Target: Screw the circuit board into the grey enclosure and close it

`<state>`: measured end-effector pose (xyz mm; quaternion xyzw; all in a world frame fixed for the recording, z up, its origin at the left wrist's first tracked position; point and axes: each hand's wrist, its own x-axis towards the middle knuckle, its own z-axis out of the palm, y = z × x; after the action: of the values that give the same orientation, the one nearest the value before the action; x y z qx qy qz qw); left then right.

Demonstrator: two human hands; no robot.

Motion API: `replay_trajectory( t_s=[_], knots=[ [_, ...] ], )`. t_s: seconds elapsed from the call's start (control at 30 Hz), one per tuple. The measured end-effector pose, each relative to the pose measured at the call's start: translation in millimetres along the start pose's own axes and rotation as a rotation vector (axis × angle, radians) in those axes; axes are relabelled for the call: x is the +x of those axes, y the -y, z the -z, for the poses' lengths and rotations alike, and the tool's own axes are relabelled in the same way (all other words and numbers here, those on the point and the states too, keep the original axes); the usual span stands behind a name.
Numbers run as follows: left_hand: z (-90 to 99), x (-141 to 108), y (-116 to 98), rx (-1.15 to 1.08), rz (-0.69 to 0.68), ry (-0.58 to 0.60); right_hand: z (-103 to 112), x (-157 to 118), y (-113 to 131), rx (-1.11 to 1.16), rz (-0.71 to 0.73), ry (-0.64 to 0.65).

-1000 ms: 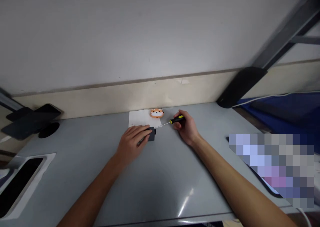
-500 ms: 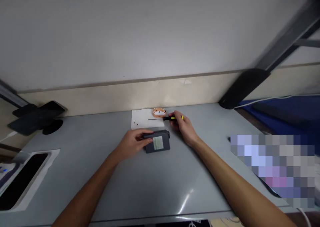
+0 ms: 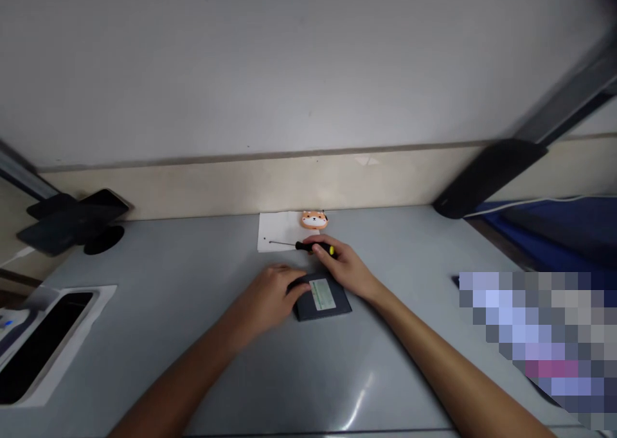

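My left hand (image 3: 274,296) grips the left edge of a dark flat box (image 3: 340,300) that bears a pale green label (image 3: 322,294). In my right hand (image 3: 347,267) is a screwdriver (image 3: 308,246) with a black and yellow handle. Its thin shaft points left over a white paper (image 3: 279,224), the tip near a small dark speck on the sheet. An orange and white animal-faced item (image 3: 314,219) rests at the paper's right side. The box lies just in front of my right hand, partly covered by my left fingers.
On the left are a dark stand (image 3: 103,239) with a device on it and a black phone-like slab (image 3: 45,341) on white material. A black cylinder-like object (image 3: 486,177) leans at the back right. Something pixelated (image 3: 540,335) covers the right edge. A wall closes off the back.
The box has shifted toward me and to the right with my left hand, and turned slightly. My right hand has moved left and closer with the screwdriver, whose tip is now over the paper's left part.
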<state>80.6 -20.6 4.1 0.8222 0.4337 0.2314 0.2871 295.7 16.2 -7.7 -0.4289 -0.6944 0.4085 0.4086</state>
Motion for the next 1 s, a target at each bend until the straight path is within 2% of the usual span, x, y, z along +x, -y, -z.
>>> replay_trajectory(
  t_s=[0.17, 0.27, 0.33, 0.43, 0.53, 0.7, 0.83, 1.0],
  knots=[
    [9.5, -8.7, -3.7, 0.05, -0.047, 0.07, -1.9, -0.7, 3.4, 0.001, 0.001, -0.007],
    [18.3, -17.1, -8.1, 0.092, -0.09, 0.212, 3.8, 0.2, 6.7, 0.039, -0.028, -0.079],
    [20.2, -20.7, -11.2, 0.116, -0.099, 0.244, 9.9, 0.9, 9.6, 0.047, -0.061, -0.147],
    [17.6, -20.6, -13.4, 0.133, -0.09, 0.204, 20.4, 1.9, 14.0, 0.066, -0.123, -0.259],
    [15.3, -16.5, -12.3, 0.122, -0.07, 0.16, 31.0, 3.6, 15.1, 0.181, -0.173, -0.375],
    [21.8, -10.2, -5.9, 0.009, -0.066, 0.052, 47.1, 7.0, 11.6, 0.362, -0.144, -0.54],
    [27.8, -4.5, 2.6, -0.076, -0.004, 0.045, 54.3, 6.5, 14.7, 0.472, -0.117, -0.571],
    [30.2, 2.2, 8.3, -0.13, 0.086, 0.018, 56.6, 4.9, 19.0, 0.475, -0.108, -0.563]
  ],
)
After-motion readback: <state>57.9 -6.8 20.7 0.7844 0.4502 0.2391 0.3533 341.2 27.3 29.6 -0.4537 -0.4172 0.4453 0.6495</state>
